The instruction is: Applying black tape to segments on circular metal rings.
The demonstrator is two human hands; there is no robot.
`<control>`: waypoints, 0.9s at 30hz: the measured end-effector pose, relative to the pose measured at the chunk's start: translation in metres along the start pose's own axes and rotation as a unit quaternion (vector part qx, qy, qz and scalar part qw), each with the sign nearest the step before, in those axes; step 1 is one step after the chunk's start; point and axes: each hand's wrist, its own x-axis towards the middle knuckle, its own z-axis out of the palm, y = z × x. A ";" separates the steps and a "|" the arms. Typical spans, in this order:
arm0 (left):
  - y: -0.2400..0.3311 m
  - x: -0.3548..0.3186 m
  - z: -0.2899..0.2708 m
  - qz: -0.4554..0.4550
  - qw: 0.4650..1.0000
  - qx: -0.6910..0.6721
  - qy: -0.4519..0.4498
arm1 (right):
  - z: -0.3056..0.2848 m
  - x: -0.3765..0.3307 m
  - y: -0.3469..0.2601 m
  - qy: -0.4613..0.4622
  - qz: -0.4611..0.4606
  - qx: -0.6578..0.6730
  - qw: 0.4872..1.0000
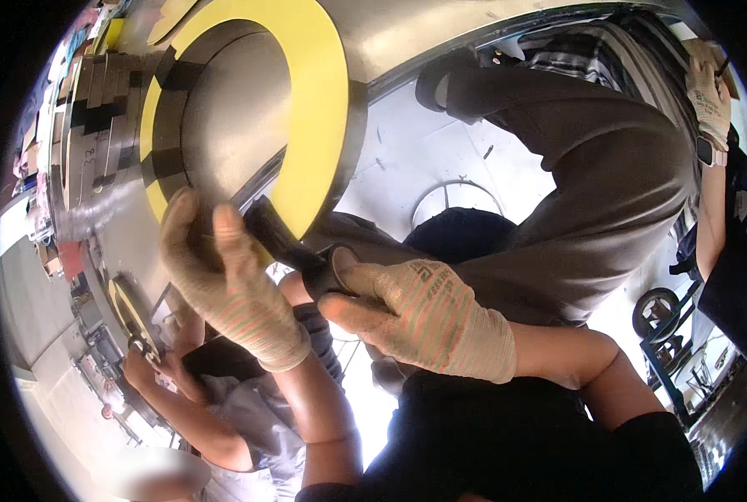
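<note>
A large yellow C-shaped piece [319, 92] with a deep dark side wall lies at the upper left on a metal work surface. My left hand [231, 284], in a striped knit glove, is at its lower curve with thumb and fingers apart. Whether the fingertips touch the wall I cannot tell. My right hand [432, 318], gloved alike, grips a roll of black tape [337, 266] just right of the left hand. From the roll a black strip [275, 233] runs up and left toward the lower tip of the yellow piece.
Dark blocks [97, 109] line the work surface's left side. A co-worker's arms [181, 410] are at a smaller yellow piece [127, 309] at lower left. Another person's gloved hand [708, 96] is at upper right. A wheeled frame [666, 326] stands at right.
</note>
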 end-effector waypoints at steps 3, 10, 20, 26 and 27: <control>0.001 0.005 -0.002 0.021 0.998 -0.032 0.058 | -0.001 0.005 0.001 -0.013 0.036 -0.008 0.999; 0.019 -0.010 -0.030 0.370 0.855 0.357 -0.069 | -0.004 0.007 0.005 -0.004 0.029 -0.001 1.000; -0.015 0.008 -0.020 0.341 0.863 0.341 -0.149 | -0.007 0.009 0.010 -0.011 0.026 0.006 1.000; -0.027 0.008 -0.010 0.366 0.879 0.277 -0.126 | -0.010 0.026 0.026 0.016 0.041 -0.077 0.996; -0.027 0.008 -0.010 0.346 0.890 0.266 -0.132 | -0.009 0.034 0.031 0.005 0.077 -0.109 0.991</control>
